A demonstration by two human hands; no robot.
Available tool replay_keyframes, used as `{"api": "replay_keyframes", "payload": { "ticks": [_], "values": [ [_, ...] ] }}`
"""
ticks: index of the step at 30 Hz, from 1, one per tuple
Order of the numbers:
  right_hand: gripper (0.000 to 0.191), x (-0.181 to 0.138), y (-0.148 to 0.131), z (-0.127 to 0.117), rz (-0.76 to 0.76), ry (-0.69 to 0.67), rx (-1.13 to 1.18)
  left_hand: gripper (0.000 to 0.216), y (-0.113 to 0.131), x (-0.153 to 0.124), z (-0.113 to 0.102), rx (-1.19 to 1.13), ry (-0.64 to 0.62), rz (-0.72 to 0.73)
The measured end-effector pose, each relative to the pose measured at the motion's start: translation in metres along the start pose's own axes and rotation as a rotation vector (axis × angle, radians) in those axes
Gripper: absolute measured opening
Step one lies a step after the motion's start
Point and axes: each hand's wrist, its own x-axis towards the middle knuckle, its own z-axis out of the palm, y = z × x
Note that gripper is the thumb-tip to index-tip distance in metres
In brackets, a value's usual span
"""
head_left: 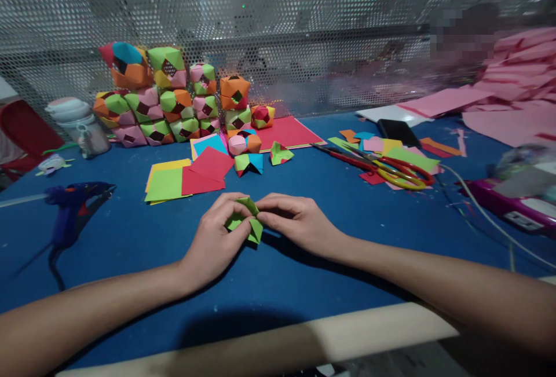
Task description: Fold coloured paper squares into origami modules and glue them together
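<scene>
A green folded paper piece [255,231] is held just above the blue table, between my two hands. My left hand [219,238] wraps round its left side, thumb in front and fingers behind. With thumb and forefinger, my right hand [302,223] pinches its right edge; the other fingers are curled. Part of the paper is hidden by the left fingers. Just beyond the hands lie a green-and-blue folded paper piece [249,164] and a green-and-red one [281,153]. Square paper sheets [165,183] in green, yellow and red lie to their left.
Stacked folded paper balls [176,105] stand at the back left. A blue glue gun [72,209] rests at left, beside a jar-like container [78,125]. Scissors [391,171] lie on paper scraps at right, near a dark phone [398,132] and piled pink paper [516,76].
</scene>
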Motion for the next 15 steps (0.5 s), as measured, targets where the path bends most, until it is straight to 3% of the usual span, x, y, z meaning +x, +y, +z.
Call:
{"api": "replay_keyframes", "payload": {
  "ticks": [15],
  "values": [
    [0.016, 0.0003, -0.0014, 0.0026, 0.011, 0.018, -0.009, 0.012, 0.0025, -0.0012, 0.0003, 0.027, -0.010, -0.013]
  ]
}}
